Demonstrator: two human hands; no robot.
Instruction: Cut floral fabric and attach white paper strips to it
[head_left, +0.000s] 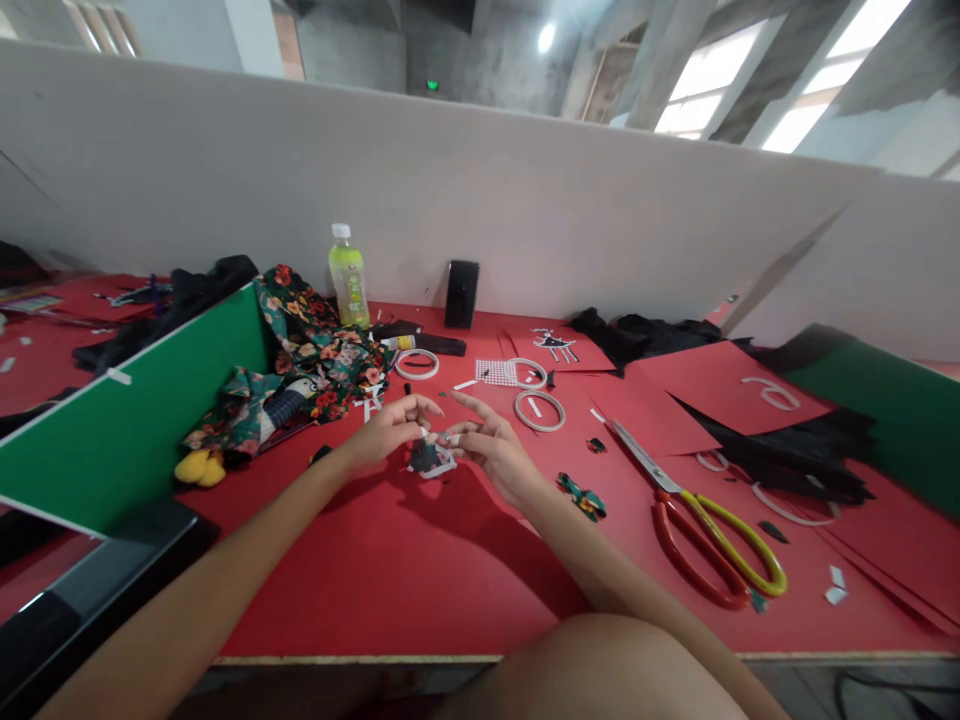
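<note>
Both my hands meet over the middle of the red table. Thumb and fingertips of my left hand (391, 430) pinch a small floral fabric piece (429, 457) with a white strip along its lower edge. From the other side my right hand (489, 445) pinches the same piece near its upper corner, index finger raised. To the right lies a small floral fabric bow (581, 497). Behind my hands are rolls of white tape (540, 410) and a sheet of small pearl-like dots (496, 372).
Large scissors (697, 520) with red and yellow handles lie at right. Floral cloth (322, 350) is heaped at left beside a green divider (142, 410). A drink bottle (348, 280) and a black phone (461, 294) stand at the back. Red sheets (735, 385) cover black fabric at right.
</note>
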